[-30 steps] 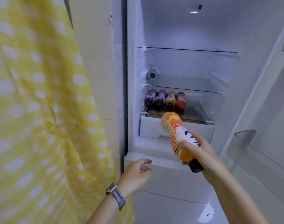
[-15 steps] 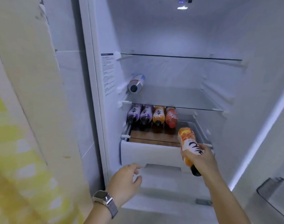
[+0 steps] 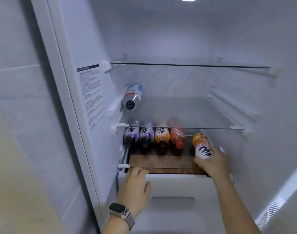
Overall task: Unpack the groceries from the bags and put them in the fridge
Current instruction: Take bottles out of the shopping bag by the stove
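My right hand [image 3: 213, 162] grips an orange drink bottle [image 3: 201, 145] and holds it over the right side of the white fridge drawer [image 3: 178, 183], bottom end pointing inward. Several bottles lie in a row at the drawer's back: two purple bottles [image 3: 138, 135], an orange bottle [image 3: 161, 136] and a red bottle [image 3: 177, 135]. My left hand [image 3: 135, 186], with a watch on the wrist, rests on the drawer's front left edge, fingers over the rim.
A white-and-blue bottle [image 3: 132, 97] lies on the glass shelf [image 3: 178, 128] above the drawer, against the left wall. Another glass shelf [image 3: 190, 65] sits higher. A wooden board [image 3: 161, 163] lines the drawer's front. The fridge's left wall [image 3: 92, 92] carries a printed label.
I have moved closer to the fridge. My right hand carried the orange bottle forward into the drawer's right side. My left hand rose from below and settled on the drawer's front edge.
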`<state>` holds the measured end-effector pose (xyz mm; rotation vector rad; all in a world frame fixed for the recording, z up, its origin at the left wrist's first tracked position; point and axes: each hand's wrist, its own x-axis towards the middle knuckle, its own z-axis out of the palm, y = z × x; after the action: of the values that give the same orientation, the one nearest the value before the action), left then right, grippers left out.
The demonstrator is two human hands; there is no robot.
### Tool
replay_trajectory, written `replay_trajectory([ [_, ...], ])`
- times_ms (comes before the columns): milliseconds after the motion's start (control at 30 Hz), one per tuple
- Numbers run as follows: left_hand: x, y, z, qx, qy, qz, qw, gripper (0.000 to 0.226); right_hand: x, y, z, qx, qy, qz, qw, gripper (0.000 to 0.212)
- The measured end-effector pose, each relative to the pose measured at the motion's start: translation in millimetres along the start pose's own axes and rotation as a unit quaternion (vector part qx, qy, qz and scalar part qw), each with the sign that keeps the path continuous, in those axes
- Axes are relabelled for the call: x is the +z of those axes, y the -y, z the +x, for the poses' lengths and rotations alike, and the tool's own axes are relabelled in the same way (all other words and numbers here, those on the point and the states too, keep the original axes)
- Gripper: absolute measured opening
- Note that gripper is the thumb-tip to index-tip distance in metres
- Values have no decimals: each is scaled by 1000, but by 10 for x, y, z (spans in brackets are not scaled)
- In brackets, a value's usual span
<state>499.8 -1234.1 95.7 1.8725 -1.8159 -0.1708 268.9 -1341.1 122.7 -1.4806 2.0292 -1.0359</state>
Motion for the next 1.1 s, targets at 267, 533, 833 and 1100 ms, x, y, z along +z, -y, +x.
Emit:
replay_trajectory([
  [267,121,-34,158,26,17,-13,999,41,234,251,593,-30,51,12,998,52],
  [533,146,-90,178,31,14,-6,999,43,459,414,1029,-21,123,-53,991,19],
  [833,84,-96,255,31,-5,22,999,43,551,430,1204,-58,115,-87,988,35],
  [1100,15,-66,266,2,12,33,999,44,621,337,1226,-84,87,-70,990,25],
])
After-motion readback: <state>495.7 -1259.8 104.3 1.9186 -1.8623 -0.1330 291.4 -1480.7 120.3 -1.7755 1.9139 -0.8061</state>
